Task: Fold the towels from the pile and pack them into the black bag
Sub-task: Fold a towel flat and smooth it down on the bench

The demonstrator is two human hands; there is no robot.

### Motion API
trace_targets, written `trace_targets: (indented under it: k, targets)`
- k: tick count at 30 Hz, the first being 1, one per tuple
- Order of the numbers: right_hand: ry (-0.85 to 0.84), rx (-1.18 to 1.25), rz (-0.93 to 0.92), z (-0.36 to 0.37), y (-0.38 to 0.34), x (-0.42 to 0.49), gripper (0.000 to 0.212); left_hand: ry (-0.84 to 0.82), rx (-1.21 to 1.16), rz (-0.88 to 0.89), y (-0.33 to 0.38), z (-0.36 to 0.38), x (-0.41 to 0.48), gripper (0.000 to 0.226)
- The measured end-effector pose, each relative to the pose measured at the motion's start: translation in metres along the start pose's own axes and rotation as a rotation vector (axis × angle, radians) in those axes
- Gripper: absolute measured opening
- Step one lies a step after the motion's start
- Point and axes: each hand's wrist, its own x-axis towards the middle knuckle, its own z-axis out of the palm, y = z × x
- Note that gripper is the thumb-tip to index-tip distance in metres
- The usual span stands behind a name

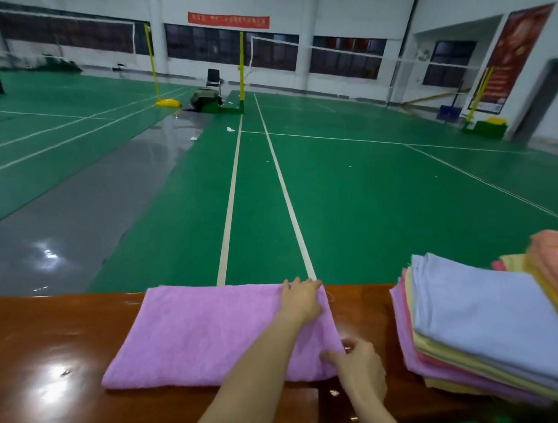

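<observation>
Towel, purple [208, 333]: flat on brown desk [41, 345], left of the stacked pile [477, 319]. Left hand [301, 298], fingers pinching its far right corner; right hand [359, 365], fingers pinching its near right edge.

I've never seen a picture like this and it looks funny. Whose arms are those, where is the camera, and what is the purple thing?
Those arms belong to a person wearing a camera on their head, so you see what they see, looking forward and down. They stand at a shiny brown wooden table in a sports hall with a green floor. The purple thing is a towel lying flat on the table. The left hand holds its far right corner, and the right hand has a grip on its near right corner. To the right is a pile of towels, blue on top. No black bag shows.
</observation>
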Motion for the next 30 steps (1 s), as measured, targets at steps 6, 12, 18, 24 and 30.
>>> trace_targets:
  k: [6,12,18,24,30]
  targets:
    - [0.132,0.249,-0.176,0.023,0.017,-0.011,0.025,0.117,0.008,-0.125,0.021,0.005,0.002,0.063]
    - [0.110,0.322,-0.207,0.027,0.026,-0.010,0.032,0.115,-0.006,-0.200,0.025,0.010,0.010,0.047]
    - [0.102,0.370,-0.219,0.023,0.030,-0.007,0.033,0.088,0.010,-0.150,0.021,0.003,0.015,0.038]
    - [0.084,0.481,-0.125,0.025,0.027,-0.008,0.024,0.217,-0.484,-0.117,-0.017,-0.012,0.005,0.062]
    - [0.085,0.589,-0.226,0.037,0.003,-0.036,0.012,0.321,-0.929,0.033,-0.057,-0.037,-0.030,0.070]
